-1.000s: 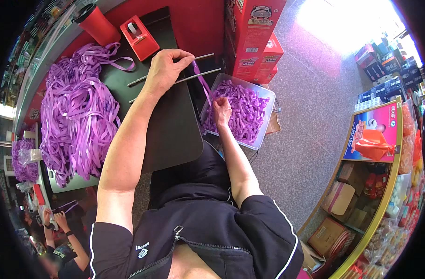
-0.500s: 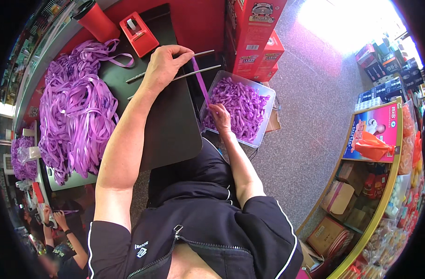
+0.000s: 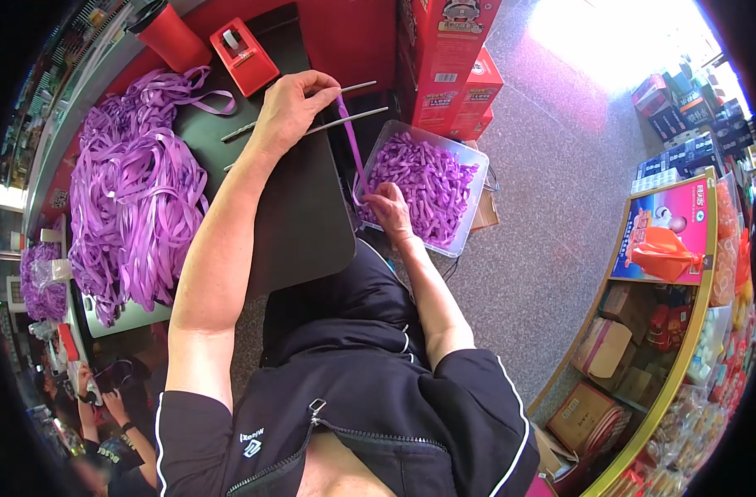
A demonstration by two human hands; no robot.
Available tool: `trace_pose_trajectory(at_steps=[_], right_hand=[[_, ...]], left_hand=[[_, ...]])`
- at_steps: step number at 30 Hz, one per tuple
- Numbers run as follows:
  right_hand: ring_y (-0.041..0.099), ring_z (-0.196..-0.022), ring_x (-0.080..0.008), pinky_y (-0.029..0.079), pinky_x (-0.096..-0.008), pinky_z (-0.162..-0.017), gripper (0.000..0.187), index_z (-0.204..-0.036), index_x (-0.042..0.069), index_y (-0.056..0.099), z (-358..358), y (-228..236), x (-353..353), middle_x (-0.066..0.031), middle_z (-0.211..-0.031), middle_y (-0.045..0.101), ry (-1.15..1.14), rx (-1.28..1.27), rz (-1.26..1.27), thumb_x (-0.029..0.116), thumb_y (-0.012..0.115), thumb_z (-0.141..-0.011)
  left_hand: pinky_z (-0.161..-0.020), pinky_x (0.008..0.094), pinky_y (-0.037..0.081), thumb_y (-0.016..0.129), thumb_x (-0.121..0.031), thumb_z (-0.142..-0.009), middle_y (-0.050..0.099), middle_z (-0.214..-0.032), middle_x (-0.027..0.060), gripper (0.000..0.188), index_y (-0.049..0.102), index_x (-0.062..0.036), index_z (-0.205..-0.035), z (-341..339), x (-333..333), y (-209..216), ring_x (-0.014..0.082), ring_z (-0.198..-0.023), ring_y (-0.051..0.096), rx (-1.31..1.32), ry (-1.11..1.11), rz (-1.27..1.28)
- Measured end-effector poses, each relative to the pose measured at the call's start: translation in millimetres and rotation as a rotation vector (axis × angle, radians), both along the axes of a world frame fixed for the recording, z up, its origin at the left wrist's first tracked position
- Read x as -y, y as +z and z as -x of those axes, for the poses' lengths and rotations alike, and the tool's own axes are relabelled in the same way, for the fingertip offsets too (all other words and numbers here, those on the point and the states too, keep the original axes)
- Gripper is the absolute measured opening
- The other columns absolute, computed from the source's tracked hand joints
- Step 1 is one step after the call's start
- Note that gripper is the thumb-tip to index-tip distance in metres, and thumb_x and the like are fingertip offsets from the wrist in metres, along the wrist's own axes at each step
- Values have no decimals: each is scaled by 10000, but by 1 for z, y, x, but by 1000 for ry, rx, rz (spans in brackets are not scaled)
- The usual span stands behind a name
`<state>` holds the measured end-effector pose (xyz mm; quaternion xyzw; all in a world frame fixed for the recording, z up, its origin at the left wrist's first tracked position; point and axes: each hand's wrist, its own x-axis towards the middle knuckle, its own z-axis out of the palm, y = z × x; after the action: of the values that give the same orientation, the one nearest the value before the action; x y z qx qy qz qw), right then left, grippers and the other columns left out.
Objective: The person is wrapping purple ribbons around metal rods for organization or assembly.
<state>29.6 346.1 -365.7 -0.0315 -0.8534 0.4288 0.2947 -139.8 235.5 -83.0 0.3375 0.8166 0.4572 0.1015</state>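
My left hand (image 3: pixel 295 112) is above the dark table, thumb and fingers pinched on the upper end of a purple ribbon (image 3: pixel 350 137) beside the upper of two thin metal rods (image 3: pixel 357 87). The lower rod (image 3: pixel 353 119) passes beneath that hand. From there the ribbon slants down past the table edge to my right hand (image 3: pixel 390 211), whose fingers are closed on its lower part. A small bend of ribbon shows left of those fingers. Under and beyond my right hand stands a clear plastic bin (image 3: pixel 476 203) full of short purple ribbon pieces (image 3: pixel 432 186).
Long purple ribbons (image 3: pixel 142 215) lie heaped on the left of the table (image 3: pixel 299 240). A red tape dispenser (image 3: pixel 245 60) and red tumbler (image 3: pixel 171 37) stand behind. Red boxes (image 3: pixel 448 74) rise beyond the bin. A shelf cabinet (image 3: pixel 643 331) is at right; another person's hands (image 3: pixel 113 403) show lower left.
My right hand has shifted slightly down and left, and the ribbon, straight before, now bends near its fingers. My left hand has drifted a little left and up, still pinching the ribbon.
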Motion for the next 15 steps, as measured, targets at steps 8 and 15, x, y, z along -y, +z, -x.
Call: trace_pose_trajectory(at_steps=[8, 15], right_hand=[[561, -877, -284, 469, -366, -747, 147, -929, 79, 684, -28, 7, 2, -104, -922, 547, 52, 4, -44, 125, 695, -790], [565, -908, -286, 485, -370, -772, 180, -886, 58, 687, -78, 34, 14, -121, -982, 560, 168, -10, 0, 86, 711, -710]], left_hand=[[-786, 283, 482, 647, -210, -865, 705, -884, 69, 229, 690, -34, -1003, 6, 2, -5, 145, -819, 647, -20, 17, -9], [-776, 286, 476, 642, -234, -865, 681, -880, 66, 238, 703, -39, -986, -3, -2, 13, 150, -804, 625, -180, 29, 142]])
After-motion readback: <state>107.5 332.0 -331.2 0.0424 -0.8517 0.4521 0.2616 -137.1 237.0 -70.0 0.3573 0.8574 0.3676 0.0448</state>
